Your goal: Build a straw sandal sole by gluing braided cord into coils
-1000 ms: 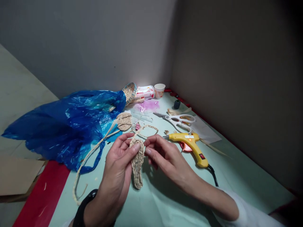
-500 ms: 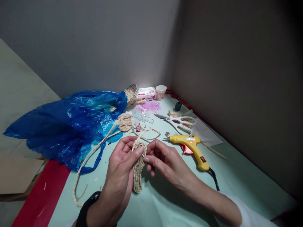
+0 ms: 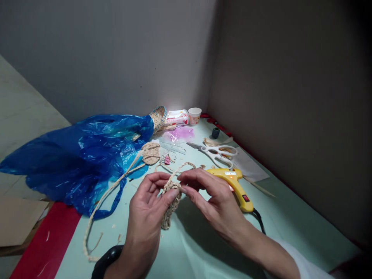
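Note:
My left hand (image 3: 148, 211) holds a small woven straw sole (image 3: 171, 205) upright above the pale green table (image 3: 203, 248), thumb pressed on its upper end. My right hand (image 3: 207, 195) pinches the same top edge of the sole from the right, where a braided straw loop (image 3: 181, 167) runs off behind it. Both hands are closed on the piece. A black band sits on my left wrist.
A yellow glue gun (image 3: 236, 184) lies just right of my hands, its cord trailing back. White scissors (image 3: 217, 151) lie beyond it. A blue plastic bag (image 3: 78, 155) fills the left. A second woven piece (image 3: 151, 152), a braided cord (image 3: 101, 201), a paper cup (image 3: 194, 115) and a dark spool (image 3: 215, 132) lie farther back.
Both hands have drawn together at the top of the sole. My right hand has slid left over its upper edge, and the sole has tilted a little. The view has shifted slightly.

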